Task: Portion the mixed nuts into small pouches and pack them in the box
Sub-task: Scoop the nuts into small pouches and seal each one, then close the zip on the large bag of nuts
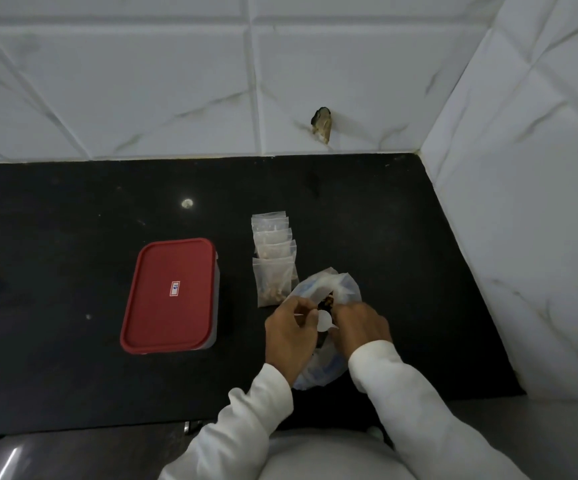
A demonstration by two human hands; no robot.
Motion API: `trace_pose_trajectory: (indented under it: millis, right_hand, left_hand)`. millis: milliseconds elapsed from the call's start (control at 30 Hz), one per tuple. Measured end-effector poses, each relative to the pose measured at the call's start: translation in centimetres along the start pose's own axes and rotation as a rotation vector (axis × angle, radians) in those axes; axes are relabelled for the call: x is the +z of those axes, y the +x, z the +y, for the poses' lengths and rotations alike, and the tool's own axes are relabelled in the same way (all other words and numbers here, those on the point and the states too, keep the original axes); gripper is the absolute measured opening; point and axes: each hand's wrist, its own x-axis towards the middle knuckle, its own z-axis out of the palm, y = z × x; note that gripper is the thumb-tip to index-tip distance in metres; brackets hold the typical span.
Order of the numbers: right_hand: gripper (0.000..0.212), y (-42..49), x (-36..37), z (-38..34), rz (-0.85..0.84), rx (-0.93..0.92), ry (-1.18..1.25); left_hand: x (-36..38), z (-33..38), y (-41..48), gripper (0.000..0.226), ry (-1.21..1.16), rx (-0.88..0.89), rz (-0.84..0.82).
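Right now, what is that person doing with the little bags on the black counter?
A person in white sleeves is working at a big plastic bag with nuts inside. The left hand grips its rim. The right hand has its fingers curled at the opening, beside a small white thing I cannot make out. A row of filled small pouches lies next to the bag. The box sits further left, red lid on.

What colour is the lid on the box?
Red, with a small white label at its middle; the lid shows best in the head view.
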Motion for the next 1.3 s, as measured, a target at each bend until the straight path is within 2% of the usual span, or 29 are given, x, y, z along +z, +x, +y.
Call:
trace_pose_trajectory:
  millis: [133,233,333,433,533,667,767,867,1000,1167,1300]
  right_hand:
    - [0.024,0.3,0.2,0.2,-0.044,0.004,0.006]
    - [0.021,0.1,0.2,0.9,-0.048,0.003,0.099]
    - [0.017,-0.8,-0.6,2.2,-0.094,0.025,0.390]
    - [0.006,-2.1,-2.4,4.7,0.081,0.083,0.814]
    - [0.005,-2.0,-3.5,8.0,0.261,0.195,1.082]
    - [0.009,0.2,-2.4,12.6,0.248,0.350,1.290]
    - [0.008,1.8,-1.2,14.9,0.212,0.423,1.295]
    - [0.002,3.2,-0.4,16.1,0.218,0.473,1.232]
    - [0.010,4.0,0.2,16.8,0.199,0.507,1.138]
    - [0.010,4.3,0.7,16.7,0.228,0.483,1.080]
    - [0.012,3.8,0.8,16.3,0.282,0.479,1.003]
  left_hand:
    - [0.4,-0.1,0.2,0.010,0.038,-0.031,-0.015]
    - [0.4,0.2,0.4,0.005,0.040,-0.045,-0.023]
    - [0.4,1.3,-0.1,0.002,-0.024,-0.035,-0.003]
    - [1.5,3.4,-0.9,0.013,-0.151,0.089,0.027]
    - [4.7,5.7,-1.4,0.017,-0.329,0.064,-0.119]
    - [10.7,7.4,-0.1,0.026,-0.326,-0.084,-0.331]
    - [13.6,8.6,0.1,0.032,-0.354,-0.173,-0.410]
    - [14.9,9.2,0.4,0.038,-0.422,-0.277,-0.417]
    - [15.6,8.6,1.0,0.027,-0.517,-0.395,-0.388]
    - [16.0,8.6,0.9,0.021,-0.595,-0.435,-0.324]
    - [15.1,9.0,0.4,0.021,-0.550,-0.394,-0.279]
